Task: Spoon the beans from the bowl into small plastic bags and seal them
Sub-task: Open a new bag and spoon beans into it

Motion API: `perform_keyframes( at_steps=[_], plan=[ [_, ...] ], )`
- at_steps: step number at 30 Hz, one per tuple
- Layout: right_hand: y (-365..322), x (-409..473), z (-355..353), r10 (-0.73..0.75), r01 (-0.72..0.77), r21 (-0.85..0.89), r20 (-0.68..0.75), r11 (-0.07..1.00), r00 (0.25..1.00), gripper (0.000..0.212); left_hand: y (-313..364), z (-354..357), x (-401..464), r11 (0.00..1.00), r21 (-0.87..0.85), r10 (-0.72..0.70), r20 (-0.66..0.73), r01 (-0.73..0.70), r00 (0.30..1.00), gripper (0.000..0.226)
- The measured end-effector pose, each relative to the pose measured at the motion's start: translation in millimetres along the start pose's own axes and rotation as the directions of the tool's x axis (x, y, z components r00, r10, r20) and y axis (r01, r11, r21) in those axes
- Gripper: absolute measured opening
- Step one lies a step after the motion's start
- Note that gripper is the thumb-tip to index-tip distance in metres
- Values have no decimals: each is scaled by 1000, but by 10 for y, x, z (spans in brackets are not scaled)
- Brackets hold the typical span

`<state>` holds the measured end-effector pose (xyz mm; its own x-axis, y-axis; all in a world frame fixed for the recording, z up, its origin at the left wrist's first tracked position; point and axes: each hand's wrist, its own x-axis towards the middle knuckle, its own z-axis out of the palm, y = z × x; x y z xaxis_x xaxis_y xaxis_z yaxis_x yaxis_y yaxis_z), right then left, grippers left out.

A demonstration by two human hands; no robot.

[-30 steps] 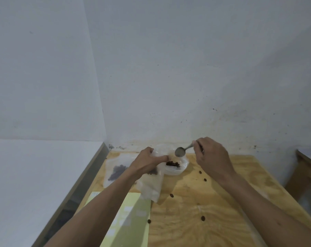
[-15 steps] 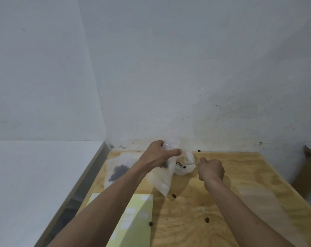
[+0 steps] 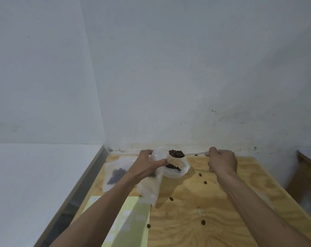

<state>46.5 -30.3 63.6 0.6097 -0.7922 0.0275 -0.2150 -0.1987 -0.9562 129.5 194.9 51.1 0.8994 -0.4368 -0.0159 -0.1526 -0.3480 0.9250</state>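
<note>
— Brown beans [image 3: 176, 153] heap the spoon [image 3: 185, 154] now; half a second back it was low at the bowl, so a fresh scoop has come up to the bag's mouth.

— Who holds what in the head view?

— Right hand [image 3: 222, 162] has its fingers clamped on the spoon handle. Left hand [image 3: 147, 166] pinches the rim of the open bag [image 3: 152, 188], which hangs down to the worktop [image 3: 213, 202].

— And the bowl?

— One clear bowl [image 3: 177, 171], just behind the bag, a few beans left inside. I judge the next tip goes into the bag.

— Counts?

— One spoon, one bowl, two bags: the held one and a filled bag [image 3: 115, 173] lying at the left. Five or so stray beans [image 3: 171, 198] lie scattered on the wood, plus one yellow-green sheet [image 3: 126, 223] near the front.
</note>
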Motion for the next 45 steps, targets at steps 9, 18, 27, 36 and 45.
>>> perform_keyframes(
  at_steps=[9, 18, 27, 36, 45],
  plan=[
    [-493, -41, -120, -140, 140, -1, 112, 990, 984, 32, -79, 68, 60, 990, 120, 78, -66, -69, 995, 87],
    [-552, -297, -12, -711, 777, -215, 315, 591, 628, 34, -69, 116, 148, 990, 120, 79, -59, -72, 995, 81],
    [-278, -102, -51, -767, 757, -401, 176, 517, 617, 31, -68, 27, 157, 992, 106, -60, -28, 62, 998, 59],
    [331, -228, 391, -421, 415, -523, 114, 745, 900, 34, 129, 111, 209, 996, 88, 19, -44, -15, 999, 47],
    [375, -1, 403, 8, -22, -197, -71, 980, 997, 47, 40, 46, 245, 995, 83, -53, -34, 56, 998, 45]
  ],
)
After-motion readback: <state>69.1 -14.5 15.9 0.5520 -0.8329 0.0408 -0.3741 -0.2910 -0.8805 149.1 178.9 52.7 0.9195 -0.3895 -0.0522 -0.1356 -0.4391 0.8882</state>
